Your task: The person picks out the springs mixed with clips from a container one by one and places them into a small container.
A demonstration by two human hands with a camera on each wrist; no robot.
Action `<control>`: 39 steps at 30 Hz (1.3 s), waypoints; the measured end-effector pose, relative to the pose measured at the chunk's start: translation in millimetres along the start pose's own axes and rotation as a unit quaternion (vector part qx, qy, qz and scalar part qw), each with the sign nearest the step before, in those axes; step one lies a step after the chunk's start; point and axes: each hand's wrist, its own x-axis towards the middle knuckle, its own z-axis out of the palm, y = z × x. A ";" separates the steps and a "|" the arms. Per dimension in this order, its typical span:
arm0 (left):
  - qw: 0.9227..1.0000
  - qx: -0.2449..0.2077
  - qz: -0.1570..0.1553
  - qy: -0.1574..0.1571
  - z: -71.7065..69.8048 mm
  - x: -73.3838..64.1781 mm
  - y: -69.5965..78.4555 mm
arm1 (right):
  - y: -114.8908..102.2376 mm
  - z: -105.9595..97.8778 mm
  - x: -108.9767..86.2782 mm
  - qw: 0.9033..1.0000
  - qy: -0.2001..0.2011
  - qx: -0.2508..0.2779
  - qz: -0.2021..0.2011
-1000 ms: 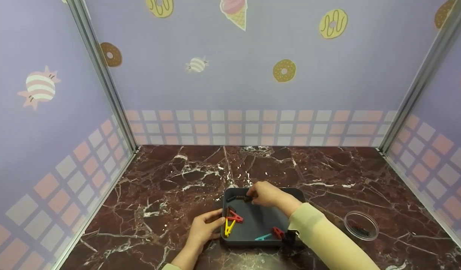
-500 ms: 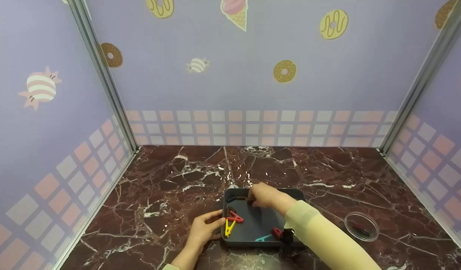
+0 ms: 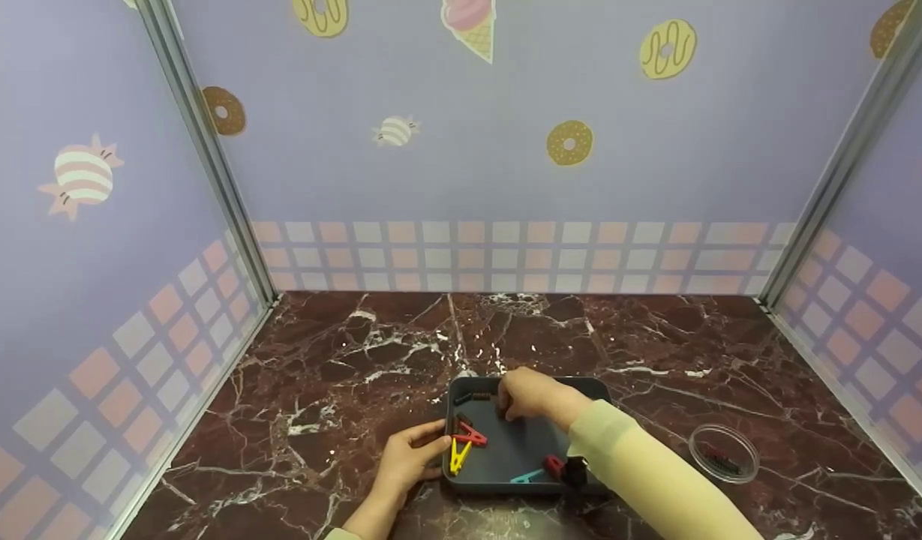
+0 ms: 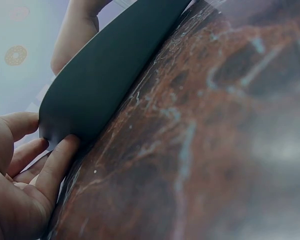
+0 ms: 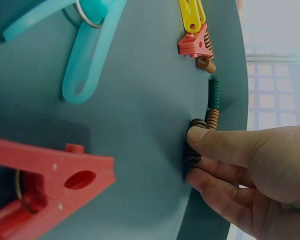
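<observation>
My right hand (image 3: 532, 391) reaches into the dark tray (image 3: 513, 439) near its back wall. Thumb and fingers pinch a dark coil spring (image 5: 193, 158), partly hidden behind the thumb, close to the tray wall. A copper spring (image 5: 212, 119) and a green spring (image 5: 216, 94) lie just beyond it along that wall. On the tray's left side my left hand (image 3: 406, 459) rests its fingertips against the outer wall and rim. Beside it, inside the tray, are a yellow spring clamp (image 3: 458, 455) and a red spring clamp (image 3: 472, 433), with a bronze spring (image 5: 206, 64) nearby.
A blue clamp (image 3: 527, 475) and another red clamp (image 3: 554, 466) lie at the tray's front, the latter partly covered by the right wrist's camera. A clear round dish (image 3: 723, 452) with small dark and reddish pieces stands right of the tray on the marbled table (image 3: 340, 405).
The right hand has shifted slightly right and toward the front of the tray, its fingers lower. The left hand and the tray have stayed put.
</observation>
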 end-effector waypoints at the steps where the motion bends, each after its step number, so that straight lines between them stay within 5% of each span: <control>1: 1.000 0.005 0.001 -0.001 -0.2 -0.3 0.4 | 0.6 -0.2 -0.3 1.000 -0.001 0.002 -0.001; 24: 1.000 0.018 0.008 0.000 -0.9 -0.8 -0.6 | 13.1 -13.8 -15.7 0.996 0.005 0.072 -0.046; 39: 1.000 0.022 0.003 0.001 -0.5 0.4 -1.5 | 24.6 -20.1 -53.6 0.973 0.061 0.217 -0.051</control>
